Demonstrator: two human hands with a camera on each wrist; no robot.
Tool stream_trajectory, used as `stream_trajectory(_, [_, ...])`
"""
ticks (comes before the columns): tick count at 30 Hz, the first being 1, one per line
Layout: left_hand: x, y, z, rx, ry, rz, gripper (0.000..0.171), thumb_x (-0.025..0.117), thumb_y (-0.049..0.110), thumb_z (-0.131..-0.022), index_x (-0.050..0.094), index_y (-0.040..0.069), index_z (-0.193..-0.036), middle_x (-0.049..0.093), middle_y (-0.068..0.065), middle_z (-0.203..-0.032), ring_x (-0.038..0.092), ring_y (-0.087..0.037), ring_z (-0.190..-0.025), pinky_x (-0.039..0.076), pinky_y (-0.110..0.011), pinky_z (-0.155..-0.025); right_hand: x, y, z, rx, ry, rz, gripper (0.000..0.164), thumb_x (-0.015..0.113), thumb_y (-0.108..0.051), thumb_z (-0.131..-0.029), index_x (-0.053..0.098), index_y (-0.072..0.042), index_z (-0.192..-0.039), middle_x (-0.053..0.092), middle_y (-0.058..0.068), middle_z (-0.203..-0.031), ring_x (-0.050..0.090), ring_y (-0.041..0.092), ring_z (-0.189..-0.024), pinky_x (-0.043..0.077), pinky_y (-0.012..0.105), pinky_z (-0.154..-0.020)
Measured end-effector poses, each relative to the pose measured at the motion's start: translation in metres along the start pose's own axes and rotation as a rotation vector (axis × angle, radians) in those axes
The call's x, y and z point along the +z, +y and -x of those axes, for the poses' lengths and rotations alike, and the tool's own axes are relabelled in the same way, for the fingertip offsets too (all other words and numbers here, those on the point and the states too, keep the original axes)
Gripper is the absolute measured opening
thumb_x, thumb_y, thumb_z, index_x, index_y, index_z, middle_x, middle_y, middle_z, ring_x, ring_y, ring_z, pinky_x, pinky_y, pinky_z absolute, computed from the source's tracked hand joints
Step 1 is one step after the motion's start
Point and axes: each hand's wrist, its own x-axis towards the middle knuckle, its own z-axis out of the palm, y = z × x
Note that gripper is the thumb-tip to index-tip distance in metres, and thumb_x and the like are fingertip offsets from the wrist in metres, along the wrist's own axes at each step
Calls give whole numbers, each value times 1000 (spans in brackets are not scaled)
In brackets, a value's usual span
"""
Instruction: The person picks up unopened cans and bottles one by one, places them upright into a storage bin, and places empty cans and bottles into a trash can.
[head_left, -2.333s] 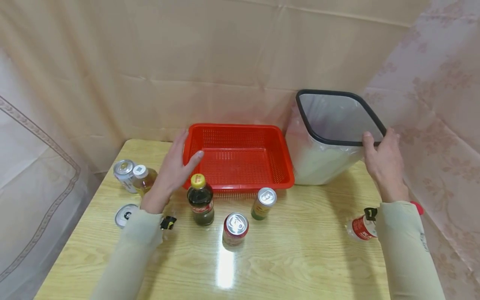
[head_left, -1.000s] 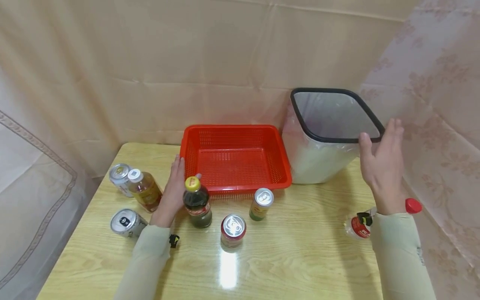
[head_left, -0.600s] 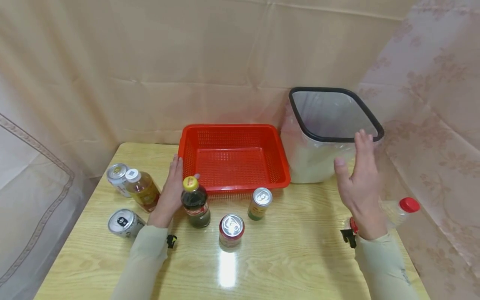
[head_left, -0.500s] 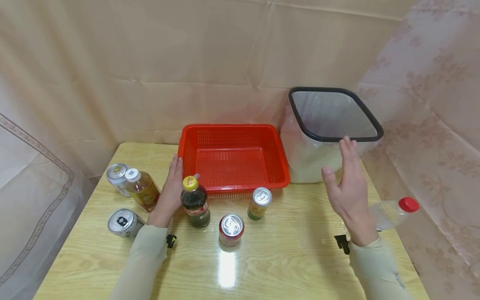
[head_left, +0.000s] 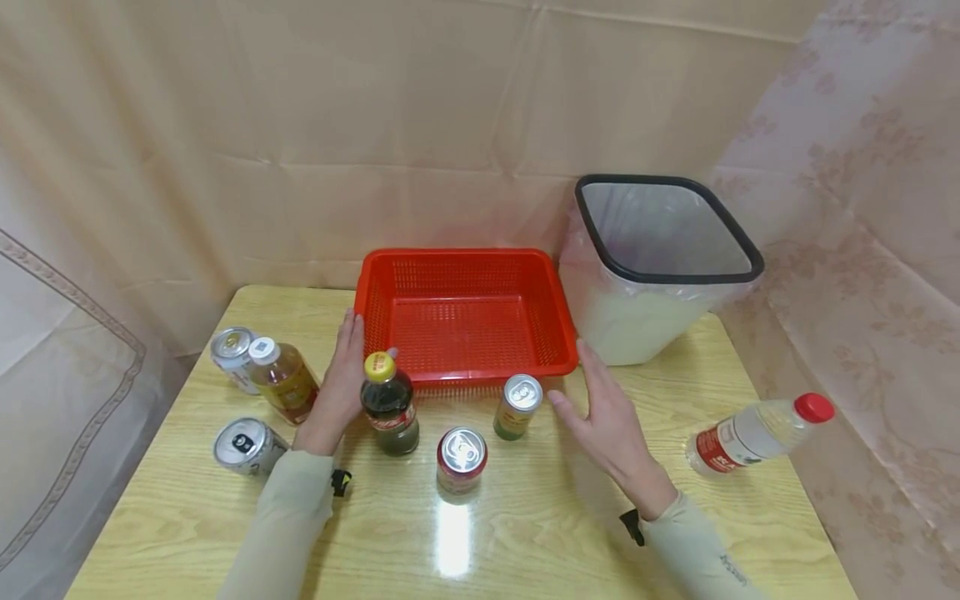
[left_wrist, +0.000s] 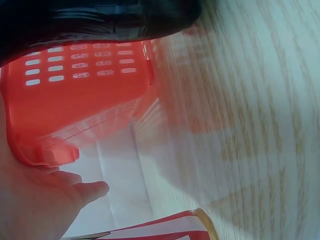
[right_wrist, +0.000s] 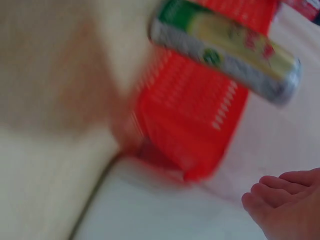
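Note:
The red plastic basket (head_left: 457, 333) stands at the middle of the table's back. My left hand (head_left: 339, 396) rests at its left front corner, fingers straight along the outside; in the left wrist view the basket corner (left_wrist: 55, 155) meets the hand. A cola bottle (head_left: 392, 417) with a yellow cap stands upright just right of that hand, hiding part of the thumb. Fingers extended and thumb apart, my right hand (head_left: 611, 425) reaches toward the basket's right front corner and holds nothing. Just left of its thumb stands a small green and yellow can (head_left: 517, 408).
A lined bin (head_left: 637, 321) with a black rim stands right of the basket. A red-capped bottle (head_left: 750, 437) lies at the right. Nearer me is a red can (head_left: 462, 462). At the left are an amber drink bottle (head_left: 288, 387) and silver cans (head_left: 243, 450).
My right hand has left the bin's rim and moved left and toward me, to the basket's right front corner. The left hand came down earlier to the basket's left side and stays there.

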Motion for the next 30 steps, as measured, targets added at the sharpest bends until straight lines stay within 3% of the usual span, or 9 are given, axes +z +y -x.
stream_trajectory(8, [1, -2, -1, 9, 8, 1, 97, 50, 59, -104, 1, 3, -165, -12, -10, -173, 0, -36, -158, 17, -59, -124, 30, -8, 0, -18, -115, 36, 88, 64, -51, -98, 31, 3, -160, 32, 17, -166, 32, 37, -152, 31, 55, -121])
stream_trajectory(18, [1, 0, 0, 0, -4, 7, 100, 52, 62, -102, 0, 4, -165, -13, -8, -173, -3, -34, -158, 16, -59, -124, 49, -13, -5, -16, -166, 92, 96, 64, -61, -94, 36, 4, -158, 34, 19, -165, 27, 37, -154, 23, 55, -124])
stream_trajectory(22, [0, 0, 1, -10, -14, 7, 102, 48, 67, -101, -2, 6, -165, -16, -4, -172, -4, -33, -158, 16, -58, -124, 54, -12, -5, -29, -150, 112, 92, 70, -59, -91, 44, 5, -152, 37, 20, -163, 30, 38, -152, 22, 56, -124])
stream_trajectory(30, [1, 0, 1, -14, -11, -9, 98, 52, 59, -103, -2, 7, -165, -17, -2, -172, -5, -33, -158, 15, -57, -125, 58, -11, -6, -18, -135, 80, 86, 85, -43, -85, 48, 3, -148, 43, 23, -159, 34, 40, -150, 20, 55, -125])
